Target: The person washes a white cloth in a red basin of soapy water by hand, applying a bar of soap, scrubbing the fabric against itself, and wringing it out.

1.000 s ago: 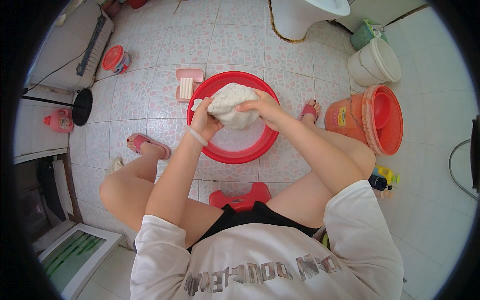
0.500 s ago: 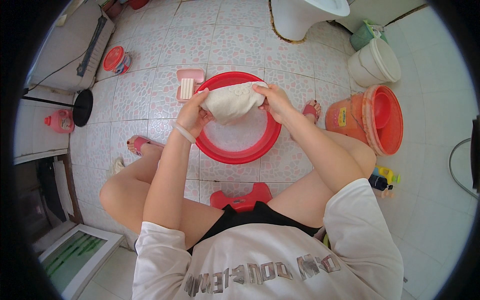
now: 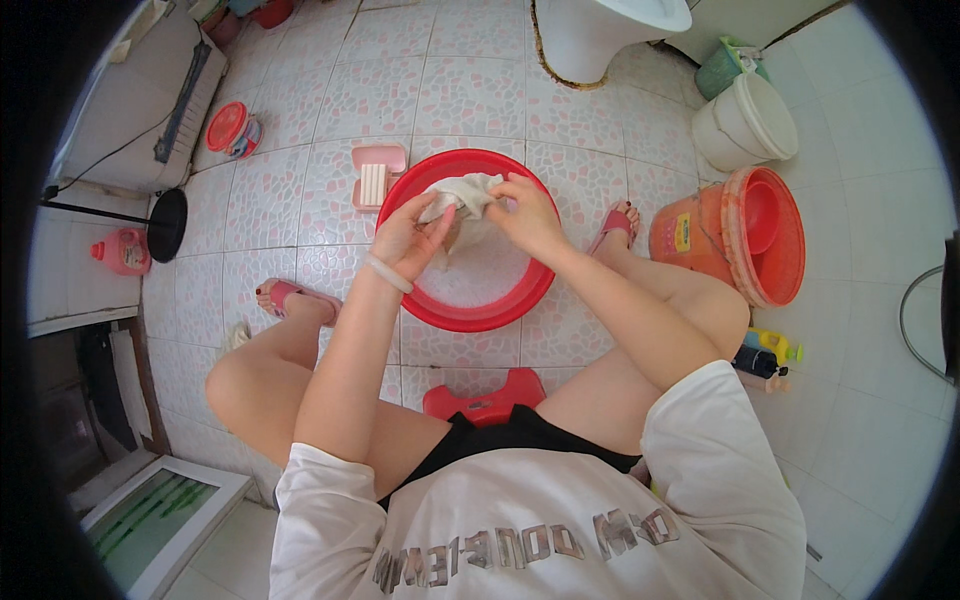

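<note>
A cream-white cloth [image 3: 465, 190] is bunched up between my two hands, above the far half of a round red basin [image 3: 470, 321]. My left hand [image 3: 408, 238] grips its left end, with a pale bangle around the wrist. My right hand [image 3: 528, 215] pinches the other end between thumb and fingers. Part of the cloth hangs down behind my left fingers; I cannot tell whether it touches the water. Foamy, whitish water [image 3: 485, 275] lies in the basin. Left of the basin's far rim, a ridged pale soap bar [image 3: 373, 186] rests in a pink soap box [image 3: 381, 157].
At right stand an orange bucket [image 3: 690, 235] with a red scoop [image 3: 762, 218] in it, a white lidded bucket [image 3: 735, 130] and several bottles [image 3: 765, 352]. A red stool [image 3: 483, 395] is beneath me. A red-lidded tub [image 3: 232, 130] and pink jug [image 3: 123, 250] stand left.
The cloth was stretched out between my hands; now it is bunched and folded. My hands have come closer together, the right one moving left.
</note>
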`<action>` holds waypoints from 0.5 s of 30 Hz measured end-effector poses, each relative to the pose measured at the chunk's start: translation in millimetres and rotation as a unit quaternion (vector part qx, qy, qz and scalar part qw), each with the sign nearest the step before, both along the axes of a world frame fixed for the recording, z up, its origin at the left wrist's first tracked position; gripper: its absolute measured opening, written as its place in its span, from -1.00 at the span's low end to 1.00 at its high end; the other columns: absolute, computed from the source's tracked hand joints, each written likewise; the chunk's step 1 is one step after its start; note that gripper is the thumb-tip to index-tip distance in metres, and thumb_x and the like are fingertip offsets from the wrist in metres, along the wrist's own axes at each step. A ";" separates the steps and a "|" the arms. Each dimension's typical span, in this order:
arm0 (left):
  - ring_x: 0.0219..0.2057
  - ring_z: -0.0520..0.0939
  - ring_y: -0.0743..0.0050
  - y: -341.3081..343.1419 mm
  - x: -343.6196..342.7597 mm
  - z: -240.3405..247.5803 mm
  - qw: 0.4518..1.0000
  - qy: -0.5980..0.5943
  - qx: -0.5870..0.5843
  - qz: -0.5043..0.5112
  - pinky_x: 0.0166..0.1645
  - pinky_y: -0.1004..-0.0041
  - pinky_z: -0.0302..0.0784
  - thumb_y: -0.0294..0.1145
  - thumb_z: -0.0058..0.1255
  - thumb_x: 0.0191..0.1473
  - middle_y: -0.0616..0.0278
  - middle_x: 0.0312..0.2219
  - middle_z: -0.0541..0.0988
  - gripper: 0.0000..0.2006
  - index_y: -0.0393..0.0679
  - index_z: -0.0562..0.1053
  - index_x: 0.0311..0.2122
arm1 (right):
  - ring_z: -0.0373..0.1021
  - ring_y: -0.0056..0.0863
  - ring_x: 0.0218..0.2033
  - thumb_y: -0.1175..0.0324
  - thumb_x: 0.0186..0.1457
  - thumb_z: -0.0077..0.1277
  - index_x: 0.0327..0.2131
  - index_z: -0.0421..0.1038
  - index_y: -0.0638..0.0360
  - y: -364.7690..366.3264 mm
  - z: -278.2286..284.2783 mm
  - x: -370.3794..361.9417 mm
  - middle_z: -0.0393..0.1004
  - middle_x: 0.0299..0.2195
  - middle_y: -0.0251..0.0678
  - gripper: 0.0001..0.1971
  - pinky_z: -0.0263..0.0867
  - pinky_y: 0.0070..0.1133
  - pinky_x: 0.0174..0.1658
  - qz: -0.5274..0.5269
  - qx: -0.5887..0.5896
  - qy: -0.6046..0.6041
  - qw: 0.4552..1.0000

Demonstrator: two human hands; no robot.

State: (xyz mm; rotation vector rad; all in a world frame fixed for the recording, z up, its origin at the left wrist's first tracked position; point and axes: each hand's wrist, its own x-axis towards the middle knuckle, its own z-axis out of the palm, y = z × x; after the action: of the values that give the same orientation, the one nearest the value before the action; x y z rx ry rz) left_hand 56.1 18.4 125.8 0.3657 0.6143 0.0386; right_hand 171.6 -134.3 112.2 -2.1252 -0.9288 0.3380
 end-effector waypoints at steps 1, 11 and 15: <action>-0.17 0.46 0.46 5.1 -3.6 1.0 0.999 0.028 0.045 -0.001 -0.08 0.60 0.47 -0.48 -0.07 0.04 0.20 -0.21 0.42 -0.76 -0.25 0.35 -0.14 | 0.29 -0.22 -0.13 0.34 -0.15 0.06 -0.36 0.40 0.24 0.3 6.3 5.3 0.38 -0.25 -0.12 -0.76 0.21 -0.44 -0.13 -0.008 -0.001 0.011 1.000; -0.15 0.45 0.51 20.7 -10.5 12.9 0.943 0.069 0.313 -0.094 -0.14 0.58 0.42 -0.61 -0.02 -0.10 0.17 -0.21 0.47 -0.60 -0.24 0.36 -0.06 | 0.39 -0.53 -0.41 0.39 -0.05 0.00 -0.37 0.49 0.27 -6.1 38.1 35.2 0.50 -0.45 -0.24 -0.82 0.27 -0.59 -0.30 -0.085 -0.032 0.158 0.983; -0.18 0.47 0.46 31.1 -16.2 -3.4 0.804 0.099 0.545 -0.216 -0.19 0.51 0.42 -0.41 0.16 -0.17 0.16 -0.30 0.51 -0.60 -0.27 0.42 -0.14 | 0.35 -0.52 -0.28 0.42 -0.09 -0.04 -0.41 0.50 0.25 -7.0 36.7 43.7 0.45 -0.30 -0.24 -0.83 0.22 -0.62 -0.22 -0.017 0.017 0.157 0.987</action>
State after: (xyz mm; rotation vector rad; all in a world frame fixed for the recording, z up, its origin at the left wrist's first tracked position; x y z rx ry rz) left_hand 39.9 49.5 122.4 1.6519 0.6542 -0.0931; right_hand 215.4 -141.3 148.9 -1.9809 -0.7099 0.6150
